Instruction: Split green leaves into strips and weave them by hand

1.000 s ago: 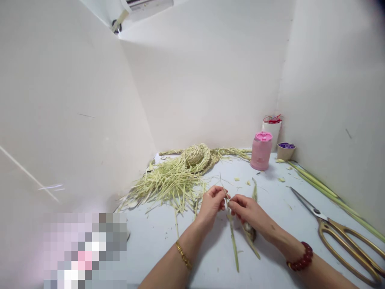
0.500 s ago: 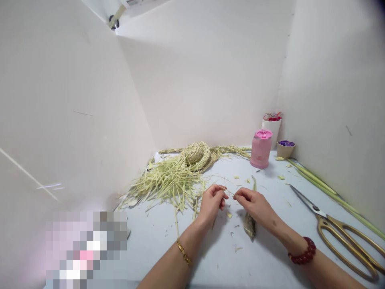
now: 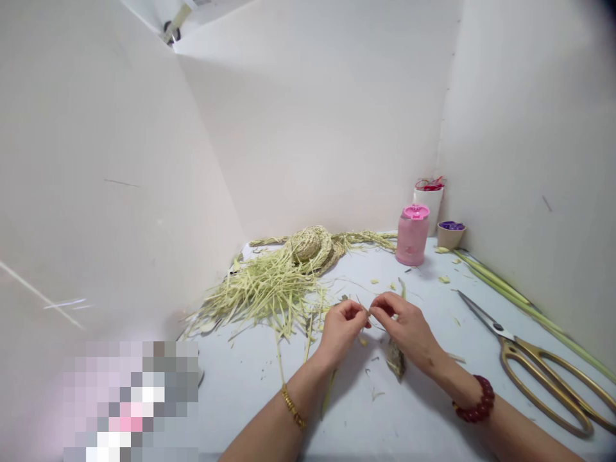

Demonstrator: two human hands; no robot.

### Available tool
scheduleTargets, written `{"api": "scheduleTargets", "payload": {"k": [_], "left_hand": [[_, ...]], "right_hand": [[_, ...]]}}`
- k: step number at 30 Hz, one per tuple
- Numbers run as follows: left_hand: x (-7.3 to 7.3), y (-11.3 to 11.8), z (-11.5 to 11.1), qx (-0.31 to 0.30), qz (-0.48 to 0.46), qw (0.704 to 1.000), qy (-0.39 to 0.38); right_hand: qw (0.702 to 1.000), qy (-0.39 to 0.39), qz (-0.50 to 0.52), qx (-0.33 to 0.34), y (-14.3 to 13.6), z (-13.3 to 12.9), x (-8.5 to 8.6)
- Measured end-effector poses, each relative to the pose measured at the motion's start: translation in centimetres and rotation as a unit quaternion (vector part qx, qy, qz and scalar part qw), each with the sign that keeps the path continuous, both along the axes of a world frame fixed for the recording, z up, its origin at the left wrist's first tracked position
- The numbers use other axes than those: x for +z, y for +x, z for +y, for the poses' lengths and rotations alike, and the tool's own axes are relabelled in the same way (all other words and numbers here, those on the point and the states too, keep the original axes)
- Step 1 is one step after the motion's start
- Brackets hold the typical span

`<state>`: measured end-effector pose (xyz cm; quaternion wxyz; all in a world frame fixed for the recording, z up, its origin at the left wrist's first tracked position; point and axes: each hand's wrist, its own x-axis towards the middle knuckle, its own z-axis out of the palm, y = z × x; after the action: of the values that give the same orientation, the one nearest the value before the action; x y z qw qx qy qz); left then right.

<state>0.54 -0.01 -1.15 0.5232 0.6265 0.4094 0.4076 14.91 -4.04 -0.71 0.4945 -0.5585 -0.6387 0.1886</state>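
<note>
My left hand [image 3: 342, 330] is pinched closed on a thin strand near the table's middle, its fingertips almost touching those of my right hand [image 3: 403, 324]. The right hand pinches the same thin brownish strand, whose ends are too fine to follow. Beneath the right hand lies a dark, dried husk-like piece [image 3: 395, 360], partly covered by it. Left of the hands spreads a loose heap of pale green straw strips [image 3: 269, 289], with a coiled straw braid [image 3: 310, 247] behind it.
Large gold-handled scissors [image 3: 543, 369] lie at the right, beside long green stalks [image 3: 524, 301] along the wall. A pink bottle [image 3: 412, 237], a white cup [image 3: 430, 202] with red items and a small tub [image 3: 451, 236] of purple material stand behind. Scraps dot the table [image 3: 356, 423].
My hands have come closer together, with the fingertips now nearly meeting around the strand. The whole view has shifted slightly, so the background sits a little further left.
</note>
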Motion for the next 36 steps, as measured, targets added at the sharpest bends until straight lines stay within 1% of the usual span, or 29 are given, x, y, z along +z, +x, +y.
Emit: {"api": "scheduleTargets", "payload": {"k": [2,7,9,10,12,14,16,17,19,21,23,26,29,31,33,35,36], "left_hand": [[0.0,0.1,0.0,-0.008,-0.018,0.999,-0.025],[0.5,-0.3,0.2,0.005,-0.077,0.987,-0.139],[0.6,-0.4,0.3,0.002,-0.087,0.983,-0.160],[0.6,-0.4,0.3,0.002,-0.084,0.984,-0.157],[0.6,-0.3,0.2,0.000,-0.072,0.990,-0.123],[0.4,-0.2,0.1,-0.008,-0.064,0.996,-0.068],[0.2,-0.1,0.0,-0.016,-0.046,0.999,-0.011],[0.1,-0.2,0.0,-0.015,-0.022,0.999,0.020],[0.0,-0.3,-0.1,-0.002,0.045,0.995,0.087],[0.0,-0.5,-0.2,0.008,0.101,0.982,0.162],[0.0,-0.7,-0.2,0.006,0.125,0.964,0.235],[0.1,-0.9,-0.3,-0.002,0.145,0.940,0.310],[0.0,-1.0,-0.3,-0.012,0.166,0.929,0.331],[0.0,-1.0,-0.3,-0.022,0.178,0.926,0.333],[-0.1,-1.0,-0.3,-0.035,0.176,0.927,0.329],[-0.1,-0.8,-0.3,-0.042,0.154,0.937,0.310],[-0.1,-0.7,-0.4,-0.041,0.138,0.947,0.288]], "right_hand": [[1.000,0.022,-0.008,0.005,-0.3,-0.2,0.0],[0.995,0.079,-0.057,0.032,-0.7,-0.3,-0.4],[0.991,0.099,-0.078,0.045,-0.8,-0.3,-0.4],[0.990,0.106,-0.084,0.046,-0.8,-0.3,-0.4],[0.990,0.114,-0.074,0.030,-0.6,-0.4,-0.2],[0.995,0.095,-0.033,-0.006,-0.3,-0.3,-0.1],[0.999,0.029,0.019,-0.030,0.0,-0.2,0.0],[0.999,-0.013,0.036,-0.034,0.1,-0.1,0.0],[0.994,-0.086,0.059,-0.029,0.1,0.1,-0.1],[0.985,-0.142,0.095,-0.011,0.1,0.3,-0.1],[0.963,-0.211,0.165,0.033,0.1,0.2,-0.1],[0.902,-0.305,0.286,0.111,0.2,0.1,-0.3],[0.850,-0.328,0.383,0.151,0.5,0.3,-0.9],[0.832,-0.324,0.420,0.164,0.7,0.6,-1.4],[0.829,-0.317,0.431,0.165,0.8,0.8,-1.6],[0.839,-0.308,0.423,0.150,0.7,0.9,-1.5],[0.847,-0.305,0.413,0.138,0.6,0.8,-1.3]]}}
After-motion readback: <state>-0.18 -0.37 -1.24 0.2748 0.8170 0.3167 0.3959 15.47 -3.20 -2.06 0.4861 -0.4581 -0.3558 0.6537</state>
